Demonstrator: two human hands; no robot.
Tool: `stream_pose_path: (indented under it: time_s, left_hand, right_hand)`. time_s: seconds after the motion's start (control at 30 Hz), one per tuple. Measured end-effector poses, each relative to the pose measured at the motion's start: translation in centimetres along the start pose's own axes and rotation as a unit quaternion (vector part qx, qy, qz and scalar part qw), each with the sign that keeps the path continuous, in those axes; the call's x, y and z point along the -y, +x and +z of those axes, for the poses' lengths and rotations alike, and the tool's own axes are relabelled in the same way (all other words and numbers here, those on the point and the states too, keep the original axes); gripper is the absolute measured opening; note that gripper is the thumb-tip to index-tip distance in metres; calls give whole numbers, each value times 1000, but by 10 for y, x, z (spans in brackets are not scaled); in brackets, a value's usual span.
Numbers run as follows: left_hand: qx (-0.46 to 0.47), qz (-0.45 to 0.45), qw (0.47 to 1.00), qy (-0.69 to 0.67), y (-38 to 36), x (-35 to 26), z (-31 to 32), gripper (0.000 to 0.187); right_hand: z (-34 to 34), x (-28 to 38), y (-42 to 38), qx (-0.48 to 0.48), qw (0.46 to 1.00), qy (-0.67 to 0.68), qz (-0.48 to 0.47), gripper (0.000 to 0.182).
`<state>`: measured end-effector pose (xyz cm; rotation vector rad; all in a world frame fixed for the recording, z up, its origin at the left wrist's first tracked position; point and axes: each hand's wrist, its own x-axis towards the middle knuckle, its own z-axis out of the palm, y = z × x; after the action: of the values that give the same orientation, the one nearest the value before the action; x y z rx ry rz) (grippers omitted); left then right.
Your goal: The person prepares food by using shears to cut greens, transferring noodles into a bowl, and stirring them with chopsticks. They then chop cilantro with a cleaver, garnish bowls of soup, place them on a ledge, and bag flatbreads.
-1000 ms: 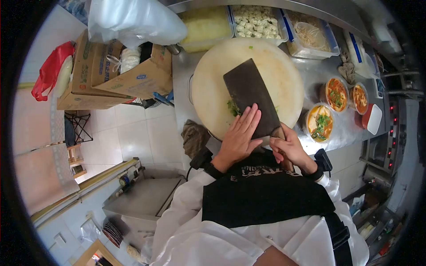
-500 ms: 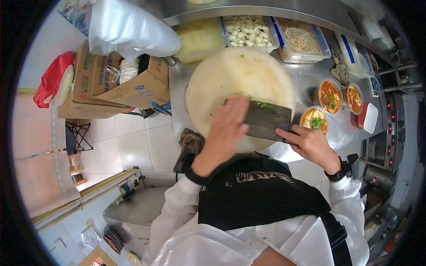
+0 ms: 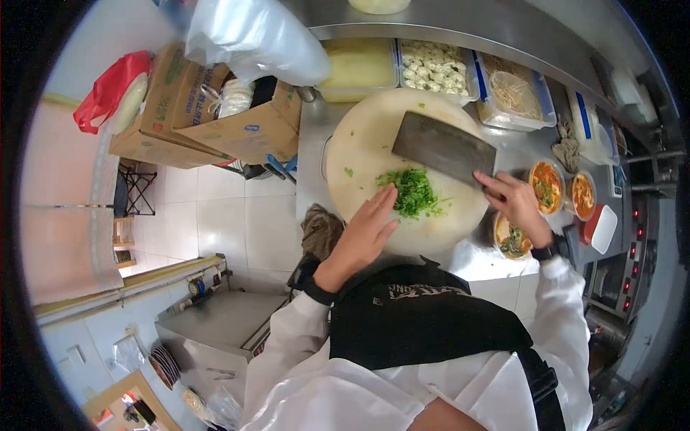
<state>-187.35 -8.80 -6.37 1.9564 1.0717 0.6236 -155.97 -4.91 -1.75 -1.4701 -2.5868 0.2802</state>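
A pile of chopped green herbs (image 3: 413, 192) lies on the round chopping board (image 3: 366, 136). My left hand (image 3: 365, 231) is open over the board's near left side, its fingertips at the pile's left edge. My right hand (image 3: 514, 205) is closed around the handle end of a cleaver (image 3: 445, 147). The wide dark blade lies slanted over the board's far right part, beyond the herbs. Close by my right hand stands a tub of soup (image 3: 512, 241) topped with greens, partly hidden by that hand. Small green bits are scattered across the board.
Two more tubs of red food, a left one (image 3: 546, 188) and a right one (image 3: 581, 195), stand right of the board, near a red-and-white container (image 3: 598, 230). Several food bins (image 3: 435, 68) line the back under a steel shelf (image 3: 460, 25). A cardboard box (image 3: 244, 133) stands left.
The cleaver has moved away from me, off the herbs, and the pile now shows. My left hand has come down from the blade to the pile's left side.
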Motion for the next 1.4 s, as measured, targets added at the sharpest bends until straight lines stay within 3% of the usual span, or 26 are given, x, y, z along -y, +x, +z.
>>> stream_pose_path:
  time_s: [0.13, 0.23, 0.3, 0.33, 0.37, 0.4, 0.43, 0.53, 0.6, 0.67, 0.77, 0.83, 0.87, 0.93, 0.97, 1.0, 1.07, 1.1, 1.13, 1.2, 1.23, 1.3, 1.4]
  left_hand:
    - [-17, -10, 1000, 21, -2, 2, 18, 53]
    - [-59, -26, 996, 68, -8, 11, 14, 54]
    - [-183, -83, 975, 97, -8, 28, 11, 53]
    - [-183, -84, 975, 97, -5, 35, 10, 53]
    - [-217, -91, 966, 107, 1, 41, 9, 53]
    - [-252, -97, 956, 118, 5, 47, 8, 53]
    - [-251, -97, 956, 119, 9, 52, 13, 53]
    - [-219, -89, 955, 179, 23, 51, 29, 53]
    - [-126, -39, 991, 18, 29, 41, 32, 52]
    - [-145, -16, 988, 59, 36, 49, 22, 51]
    - [-195, -9, 975, 108, 56, 67, 4, 48]
    - [-229, -18, 966, 120, 69, 79, -5, 46]
    - [-231, -24, 965, 119, 76, 88, -6, 46]
    - [-223, -17, 968, 110, 82, 94, -10, 45]
    - [-174, -25, 981, 82, 78, 92, -11, 46]
    - [-115, -23, 992, 52, 77, 88, -9, 46]
    - [-150, 31, 976, 153, 67, 77, -7, 46]
    - [-142, 42, 949, 279, 64, 51, -16, 48]
    - [-142, 56, 950, 271, 61, 54, -16, 43]
    - [-154, 24, 984, 88, 56, 50, -11, 34]
    - [-142, 36, 986, 79, 53, 46, -12, 34]
    - [-191, -24, 979, 60, 50, 34, -11, 28]
    - [-209, 33, 963, 167, 49, 25, -9, 26]
  right_hand:
    - [37, -15, 38, -26, 998, 17, 47, 49]
    - [62, -32, 51, -38, 998, 38, 23, 47]
    - [62, -16, 57, -93, 994, 56, -11, 46]
    - [63, -5, 60, -147, 985, 73, -45, 45]
    - [64, 10, 63, -147, 985, 73, -44, 45]
    - [66, 28, 66, -89, 979, 184, -21, 43]
    - [67, 41, 68, -31, 956, 291, 2, 41]
    - [85, 53, 71, -10, 963, 268, -11, 30]
    - [94, 49, 71, -10, 964, 266, -28, 28]
    - [91, 48, 73, -13, 964, 264, -41, 26]
    - [77, 51, 68, -14, 945, 326, 22, 19]
    - [79, 48, 66, -17, 889, 448, 96, 12]
    - [71, 52, 66, 7, 831, 533, 159, 9]
    - [80, 51, 63, -10, 853, 497, 158, 10]
    - [83, 49, 61, -20, 873, 463, 154, 12]
    - [84, 51, 59, -15, 836, 521, 175, 13]
    - [72, 58, 57, -35, 773, 600, 202, 15]
    - [76, 57, 55, -39, 728, 649, 219, 16]
    - [81, 56, 51, -33, 687, 694, 215, 16]
    - [81, 57, 42, -45, 632, 746, 207, 16]
    - [72, 56, 36, -60, 632, 741, 218, 16]
    - [57, 47, 21, -57, 534, 818, 204, 16]
    - [21, 9, -18, -114, 533, 813, 205, 13]
